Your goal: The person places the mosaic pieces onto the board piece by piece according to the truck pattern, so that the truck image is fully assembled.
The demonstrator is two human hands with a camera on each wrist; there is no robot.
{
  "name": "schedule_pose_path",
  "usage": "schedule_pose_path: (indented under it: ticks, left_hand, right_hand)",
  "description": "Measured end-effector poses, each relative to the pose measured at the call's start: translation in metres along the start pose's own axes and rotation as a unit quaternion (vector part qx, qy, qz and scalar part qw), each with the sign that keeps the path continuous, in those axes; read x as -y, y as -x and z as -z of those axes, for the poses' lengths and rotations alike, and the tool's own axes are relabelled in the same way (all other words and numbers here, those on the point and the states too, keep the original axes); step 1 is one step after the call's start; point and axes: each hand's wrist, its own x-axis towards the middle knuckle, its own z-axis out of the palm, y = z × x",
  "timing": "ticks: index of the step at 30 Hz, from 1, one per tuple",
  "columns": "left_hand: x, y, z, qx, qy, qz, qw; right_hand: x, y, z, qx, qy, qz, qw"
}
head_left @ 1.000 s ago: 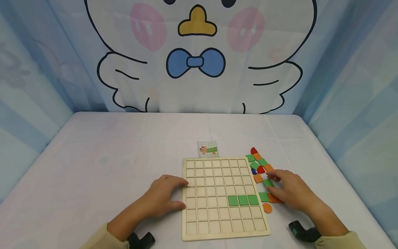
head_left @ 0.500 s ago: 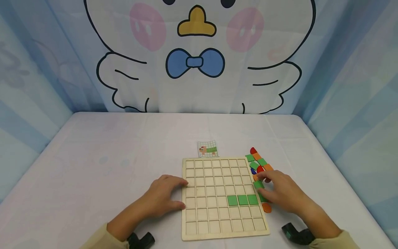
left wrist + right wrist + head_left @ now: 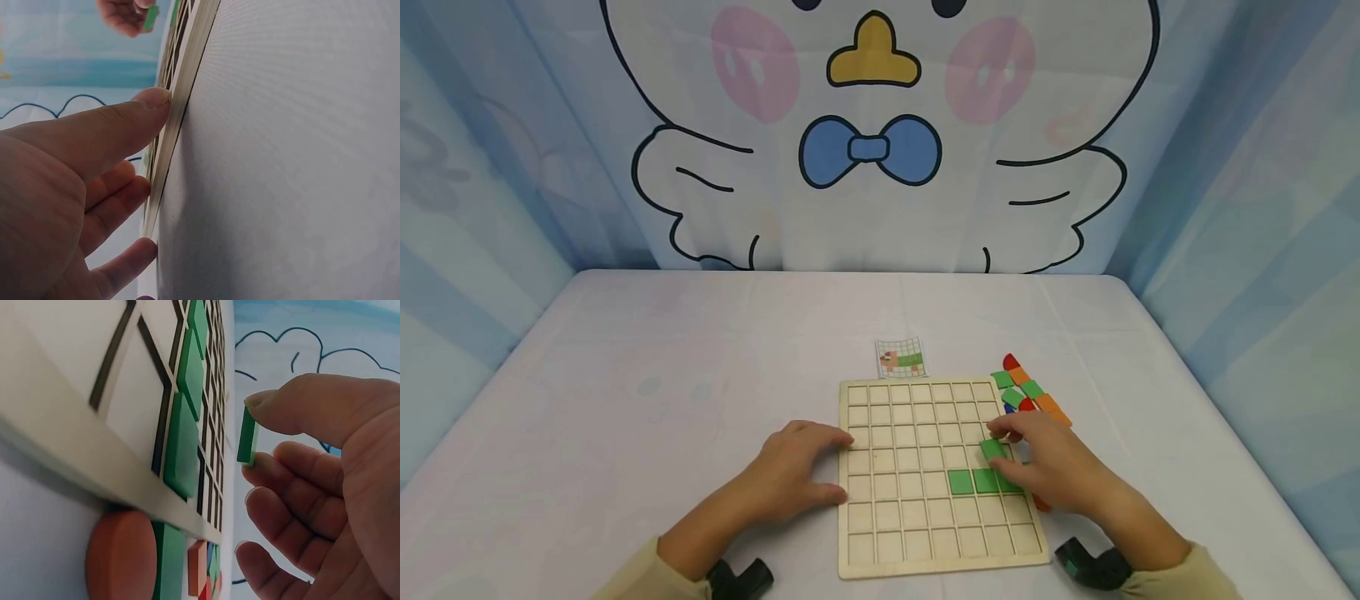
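Note:
My right hand (image 3: 1056, 467) pinches a green square tile (image 3: 247, 439) between thumb and fingertips, held over the right part of a wooden grid board (image 3: 895, 533). Three green tiles (image 3: 960, 482) sit side by side in one row of the grid, the rightmost partly covered by the right hand in the head view. My left hand (image 3: 793, 471) rests at the board's left edge, its thumb (image 3: 134, 122) and fingertips touching the rim without curling round it.
Loose red, orange, green and blue pieces (image 3: 1032, 389) lie along the board's right side. An orange disc (image 3: 122, 556) lies by the near right edge. Behind the board is a small picture card (image 3: 901, 360) with a gridded coloured drawing. A printed curtain (image 3: 872, 225) hangs behind the table.
My right hand has moved left from the loose pieces to over the board, carrying the green tile. The left hand has stayed at the board's edge.

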Motion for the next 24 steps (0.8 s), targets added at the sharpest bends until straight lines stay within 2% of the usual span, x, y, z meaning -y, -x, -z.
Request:
schedule_pose_path:
  ticks: [6,13,21,24]
  left_hand:
    - [0.000,0.000,-0.001,-0.004,-0.005,-0.002,1.0000]
    - [0.000,-0.001,-0.001,-0.004,-0.006,0.001,1.0000]
    - [-0.002,0.001,0.001,-0.006,-0.007,-0.001,1.0000]
    - [-0.002,0.001,0.001,-0.008,-0.008,-0.005,0.9999]
  right_hand:
    - [0.006,-0.004,-0.005,-0.005,-0.002,0.033,0.9994]
    - [0.015,-0.008,-0.012,0.005,0.000,0.047,0.9989]
    - [0.018,-0.012,-0.018,0.002,0.000,0.090,0.9959]
    - [0.019,-0.013,-0.019,0.009,-0.008,0.086,0.9962]
